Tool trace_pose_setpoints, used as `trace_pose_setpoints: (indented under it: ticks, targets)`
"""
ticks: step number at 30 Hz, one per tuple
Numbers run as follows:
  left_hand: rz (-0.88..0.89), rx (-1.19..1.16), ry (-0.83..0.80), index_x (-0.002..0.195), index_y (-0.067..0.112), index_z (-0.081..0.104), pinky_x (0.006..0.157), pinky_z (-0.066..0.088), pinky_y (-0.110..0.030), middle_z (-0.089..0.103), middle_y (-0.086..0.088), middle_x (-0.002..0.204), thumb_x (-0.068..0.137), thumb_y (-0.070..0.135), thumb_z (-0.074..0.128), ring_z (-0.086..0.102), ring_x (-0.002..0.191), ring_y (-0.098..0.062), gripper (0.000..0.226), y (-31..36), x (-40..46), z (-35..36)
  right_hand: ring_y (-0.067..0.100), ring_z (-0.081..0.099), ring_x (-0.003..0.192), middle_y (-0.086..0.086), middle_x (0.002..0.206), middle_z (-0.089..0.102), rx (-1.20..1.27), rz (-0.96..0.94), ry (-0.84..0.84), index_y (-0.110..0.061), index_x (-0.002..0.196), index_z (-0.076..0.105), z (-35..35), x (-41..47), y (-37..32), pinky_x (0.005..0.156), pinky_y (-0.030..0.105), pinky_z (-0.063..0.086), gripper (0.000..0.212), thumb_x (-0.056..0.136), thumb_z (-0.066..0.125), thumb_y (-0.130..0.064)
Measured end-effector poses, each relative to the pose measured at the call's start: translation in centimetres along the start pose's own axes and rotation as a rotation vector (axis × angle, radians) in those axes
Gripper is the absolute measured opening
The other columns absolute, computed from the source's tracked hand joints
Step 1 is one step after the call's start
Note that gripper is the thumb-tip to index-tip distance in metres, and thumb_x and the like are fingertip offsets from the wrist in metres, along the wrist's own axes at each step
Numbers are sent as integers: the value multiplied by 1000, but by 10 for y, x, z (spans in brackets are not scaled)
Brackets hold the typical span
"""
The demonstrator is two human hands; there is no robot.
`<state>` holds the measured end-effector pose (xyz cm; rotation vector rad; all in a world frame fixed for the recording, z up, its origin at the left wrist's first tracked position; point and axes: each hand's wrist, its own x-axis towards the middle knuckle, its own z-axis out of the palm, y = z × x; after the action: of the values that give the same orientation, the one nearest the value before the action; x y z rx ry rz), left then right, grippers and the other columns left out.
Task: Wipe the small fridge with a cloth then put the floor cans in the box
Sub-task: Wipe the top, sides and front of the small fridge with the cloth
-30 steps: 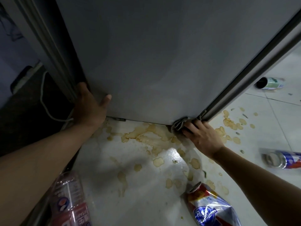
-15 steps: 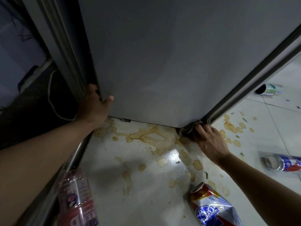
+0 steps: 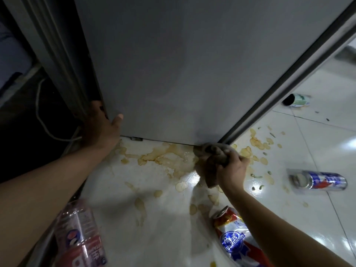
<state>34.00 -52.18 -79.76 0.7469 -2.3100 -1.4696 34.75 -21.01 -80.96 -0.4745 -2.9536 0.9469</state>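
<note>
Wiping is under way: the right hand (image 3: 232,167) bunches the cloth (image 3: 211,159) in a curled grip at the fridge (image 3: 173,64) bottom corner, the left hand (image 3: 100,126) clasps its rear edge. Three cans (image 3: 318,180) (image 3: 236,241) (image 3: 296,100) lie unboxed on the stained floor (image 3: 154,218); no box shows.

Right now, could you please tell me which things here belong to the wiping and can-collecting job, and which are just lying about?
Part of the job:
fridge
cloth, held by the right hand
left hand, on the fridge's edge
crushed can
blue can
green can

Just lying about:
plastic bottle
white cable
brown spill on the floor
</note>
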Motion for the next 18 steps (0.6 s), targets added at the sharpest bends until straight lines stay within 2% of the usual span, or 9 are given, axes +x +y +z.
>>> trace_pose_setpoints:
  ticks: [2, 8, 11, 13, 18]
  targets:
    - [2, -13, 3, 128, 9, 34, 98, 44, -50, 53, -16, 127, 85, 20, 60, 55, 113, -34, 51, -1, -1, 1, 32, 44, 116, 15, 133, 29, 112, 137, -6, -14, 130, 45, 1, -6, -7, 105, 39, 37, 45, 87, 53, -2]
    - [18, -11, 7, 126, 10, 33, 97, 45, -50, 54, -14, 127, 85, 21, 61, 57, 112, -32, 50, -1, -2, 3, 24, 45, 107, 14, 133, 33, 310, 268, 89, -13, 130, 43, 16, -1, -37, 104, 34, 42, 47, 86, 54, -1]
    - [25, -14, 2, 125, 10, 34, 98, 45, -49, 54, -14, 127, 85, 20, 61, 57, 112, -31, 49, -2, 0, 3, 24, 49, 96, 14, 126, 45, 461, 367, 99, -12, 125, 42, 27, 9, -48, 88, 32, 50, 45, 84, 47, 4]
    - [25, -17, 5, 125, 9, 34, 98, 45, -49, 54, -14, 126, 85, 19, 62, 57, 112, -31, 49, -4, 1, 3, 21, 48, 88, 13, 117, 51, 539, 416, 93, -12, 119, 41, 33, 15, -53, 75, 26, 45, 39, 83, 41, 4]
    - [20, -43, 1, 126, 12, 34, 99, 45, -48, 54, -11, 127, 85, 19, 62, 56, 114, -28, 50, -5, 2, 5, 21, 47, 85, 7, 104, 49, 604, 513, 154, -13, 119, 40, 48, 29, -59, 70, 26, 39, 37, 85, 33, 0]
